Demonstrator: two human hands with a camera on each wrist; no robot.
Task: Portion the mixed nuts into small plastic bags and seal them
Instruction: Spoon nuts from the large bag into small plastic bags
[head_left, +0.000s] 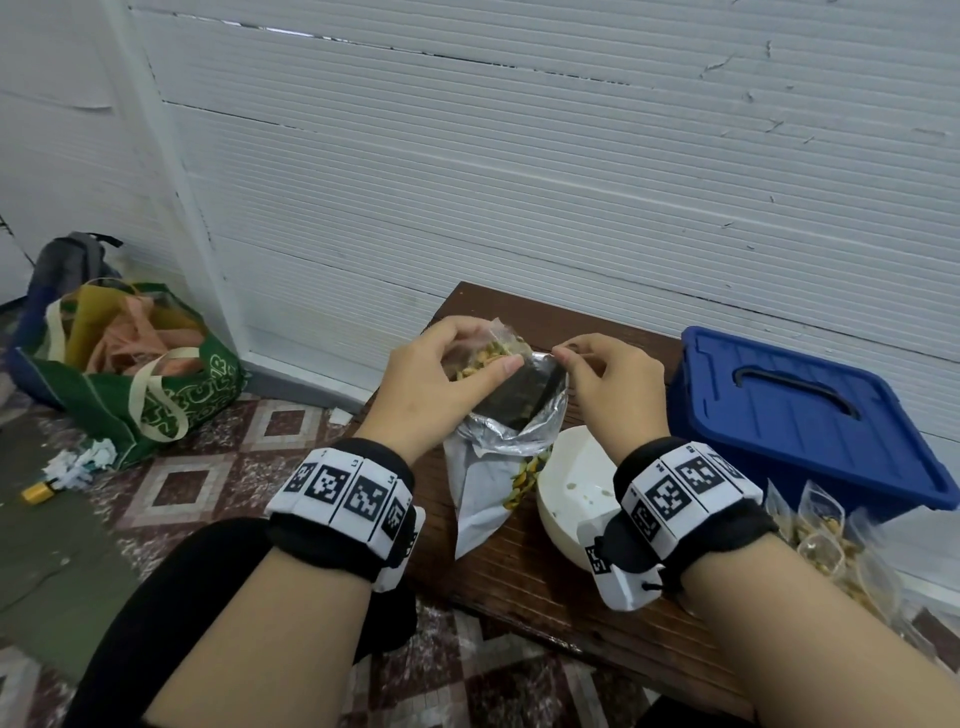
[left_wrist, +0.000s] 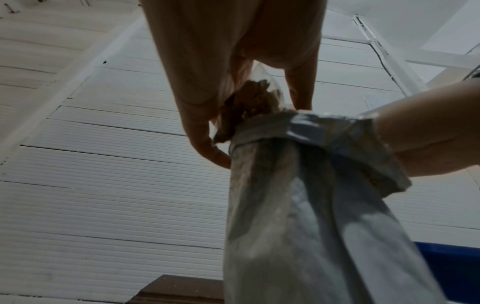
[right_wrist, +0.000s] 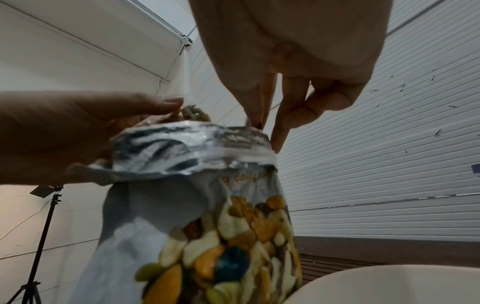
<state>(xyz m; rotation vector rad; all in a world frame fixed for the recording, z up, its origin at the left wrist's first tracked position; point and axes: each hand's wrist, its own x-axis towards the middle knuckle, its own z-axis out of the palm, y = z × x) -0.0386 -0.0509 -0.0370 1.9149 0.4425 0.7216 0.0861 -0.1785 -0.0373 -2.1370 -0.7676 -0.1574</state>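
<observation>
Floor tiles (head_left: 179, 483) in a brown-and-cream diamond pattern run under one low dark-brown slatted wooden bench (head_left: 530, 571) pushed up to a white ribbed panel wall (head_left: 519, 182). Bench's near and left edges are bare, and off its left side the floor is free up to one green fabric tote bag (head_left: 156, 395) stuffed with stuff, with one grey backpack (head_left: 67, 265) behind it.

On the bench: one big foil pouch of mixed nuts (head_left: 493, 478) with its top rolled down, standing upright in the middle; one white round bowl (head_left: 576, 493) just right of it; one blue plastic lidded box (head_left: 800, 415) further right; and a heap of filled small clear bags (head_left: 831, 551) at the right edge, too jumbled to count.

Left hand (head_left: 441, 384) is curled round one small clear plastic bag of nuts (head_left: 491, 356), held right at the pouch's mouth. Right hand (head_left: 608, 379) pinches the pouch's foil rim between thumb and forefinger, the other fingers curled in.
</observation>
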